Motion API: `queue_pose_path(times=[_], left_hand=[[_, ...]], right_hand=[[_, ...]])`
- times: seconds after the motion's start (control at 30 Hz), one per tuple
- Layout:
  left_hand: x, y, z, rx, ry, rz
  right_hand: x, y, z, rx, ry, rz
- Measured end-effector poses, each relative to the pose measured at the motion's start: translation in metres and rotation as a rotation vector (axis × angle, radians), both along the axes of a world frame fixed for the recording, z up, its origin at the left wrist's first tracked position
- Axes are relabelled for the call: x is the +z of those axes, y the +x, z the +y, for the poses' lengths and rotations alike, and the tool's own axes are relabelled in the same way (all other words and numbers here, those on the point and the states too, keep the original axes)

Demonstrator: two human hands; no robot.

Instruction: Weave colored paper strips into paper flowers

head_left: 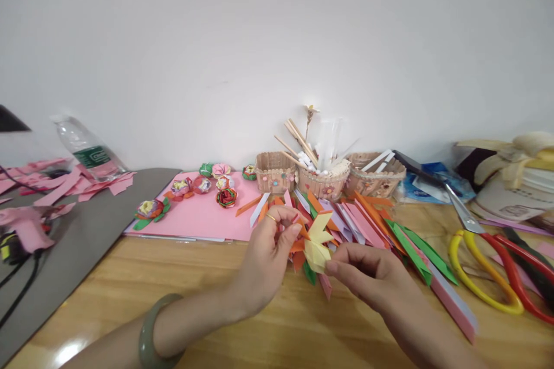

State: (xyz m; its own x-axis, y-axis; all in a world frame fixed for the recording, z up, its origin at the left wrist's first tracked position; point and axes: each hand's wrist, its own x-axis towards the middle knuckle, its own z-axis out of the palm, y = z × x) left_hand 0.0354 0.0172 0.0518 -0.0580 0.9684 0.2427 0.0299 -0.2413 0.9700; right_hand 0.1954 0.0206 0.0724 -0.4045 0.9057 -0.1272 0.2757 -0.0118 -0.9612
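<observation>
Grip of the left hand (265, 262) pinches the yellow paper (317, 255) at its left, the right hand (375, 277) pinching its lower right edge, above the worktop (173, 265) beside the strips (366, 225); light, even pressure should keep its folds crisp.

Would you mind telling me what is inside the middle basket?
Wooden sticks, white pieces, a clear tube and apparently a flower rise from the middle basket; its bottom and lower contents are hidden.
</observation>
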Motion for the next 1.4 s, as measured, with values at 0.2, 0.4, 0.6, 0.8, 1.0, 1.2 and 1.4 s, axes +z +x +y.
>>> queue_pose_path(times=[0.2,0.4,0.6,0.8,1.0,1.2,1.4], left_hand=[[0.004,-0.001,0.01,-0.13,-0.106,-0.325],[0.005,0.004,0.006,-0.235,-0.329,-0.507],[0.004,0.005,0.001,-0.368,-0.376,-0.499],[0.001,0.006,-0.001,-0.278,-0.355,-0.295],[0.007,0.004,-0.001,-0.245,-0.454,-0.407],[0.008,0.001,0.002,-0.278,-0.548,-0.561],[0.008,0.002,0.005,-0.274,-0.576,-0.59]], right_hand=[[0.001,0.011,0.009,-0.34,0.36,0.038],[0.005,0.008,0.012,-0.145,0.257,0.021],[-0.001,0.008,0.01,-0.036,0.197,-0.023],[-0.004,0.004,0.01,-0.017,0.272,-0.007],[-0.005,0.007,0.008,-0.063,0.497,-0.003],[0.0,0.013,0.002,-0.023,0.855,-0.11],[-0.004,0.006,0.005,0.073,1.048,-0.283]])
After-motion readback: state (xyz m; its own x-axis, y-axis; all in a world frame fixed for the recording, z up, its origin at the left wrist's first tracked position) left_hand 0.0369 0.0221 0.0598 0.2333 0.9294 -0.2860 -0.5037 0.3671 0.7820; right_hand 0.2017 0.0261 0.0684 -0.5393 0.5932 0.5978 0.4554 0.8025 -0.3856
